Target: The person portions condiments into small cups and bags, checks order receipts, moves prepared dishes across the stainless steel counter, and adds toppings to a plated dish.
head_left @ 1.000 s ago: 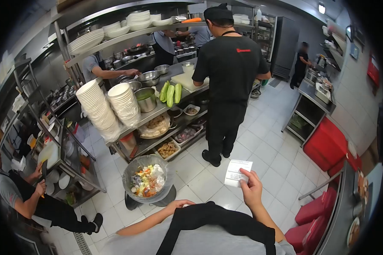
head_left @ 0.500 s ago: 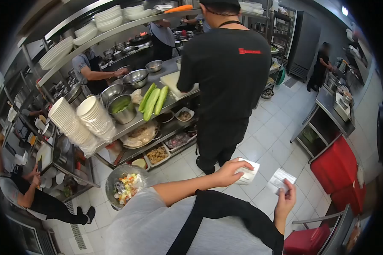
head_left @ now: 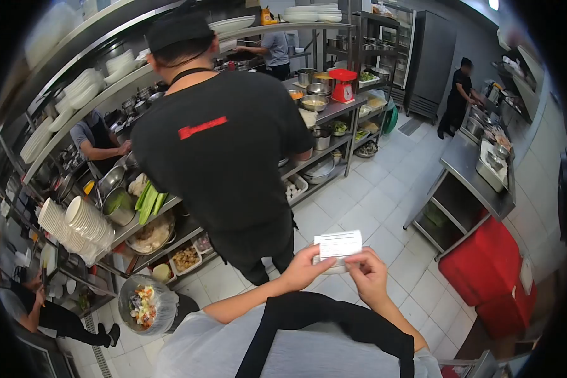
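Several white paper slips [head_left: 340, 244], the front one printed with dark lines, are held together in front of my chest. My left hand [head_left: 305, 269] pinches them at the lower left. My right hand [head_left: 366, 274] grips their lower right edge, with thumb and fingertips pressed together. Both hands are close together over the tiled floor. The print is too small to read.
A person in a black shirt [head_left: 223, 145] stands just ahead at a steel counter. A lined waste bin [head_left: 164, 305] with food scraps is at left. Stacked white paper cups [head_left: 88, 220] are near green vegetables [head_left: 150, 200]. Red containers [head_left: 479, 264] stand at right.
My hands have come together, and the slips, apart before, are now overlapped. The view has turned right and shifted. The person in black appears nearer and further left.
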Tool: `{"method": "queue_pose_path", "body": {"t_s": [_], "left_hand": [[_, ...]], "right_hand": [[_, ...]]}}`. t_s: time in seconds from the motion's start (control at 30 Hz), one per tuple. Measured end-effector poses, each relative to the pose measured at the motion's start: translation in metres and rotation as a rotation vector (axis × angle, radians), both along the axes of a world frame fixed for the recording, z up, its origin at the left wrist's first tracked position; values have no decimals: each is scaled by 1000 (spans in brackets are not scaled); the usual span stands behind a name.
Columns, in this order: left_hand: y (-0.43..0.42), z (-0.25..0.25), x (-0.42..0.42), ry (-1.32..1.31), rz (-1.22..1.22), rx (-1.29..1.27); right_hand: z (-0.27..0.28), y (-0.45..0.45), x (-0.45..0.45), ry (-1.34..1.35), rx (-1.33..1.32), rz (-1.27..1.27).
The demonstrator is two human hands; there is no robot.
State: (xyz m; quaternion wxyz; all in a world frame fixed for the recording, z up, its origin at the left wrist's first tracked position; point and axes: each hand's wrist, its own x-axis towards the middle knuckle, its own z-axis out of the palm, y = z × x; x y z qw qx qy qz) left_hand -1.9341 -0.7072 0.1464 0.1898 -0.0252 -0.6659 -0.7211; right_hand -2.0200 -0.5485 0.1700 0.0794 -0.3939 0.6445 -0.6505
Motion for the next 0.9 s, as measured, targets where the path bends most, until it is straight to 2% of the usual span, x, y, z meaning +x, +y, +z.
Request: {"method": "queue_pose_path", "body": {"t_s": [0.1, 0.27, 0.5, 0.6, 0.8, 0.87, 0.9], "left_hand": [[-12, 5, -43, 26, 207, 11], [-76, 49, -107, 376, 560, -578], [-132, 95, -191, 545, 778, -750], [-150, 106, -237, 590, 915, -879], [-197, 95, -305, 441, 1192, -928], [-211, 90, -314, 346, 1255, -955], [-218, 88, -321, 310, 1285, -946]], "right_hand": [[9, -29, -56, 124, 30, 59], [55, -99, -148, 410, -113, 220], [108, -185, -256, 696, -368, 342], [112, -229, -309, 436, -483, 495], [114, -333, -393, 458, -415, 738], [114, -392, -418, 296, -467, 876], [116, -428, -431, 298, -420, 878]]}}
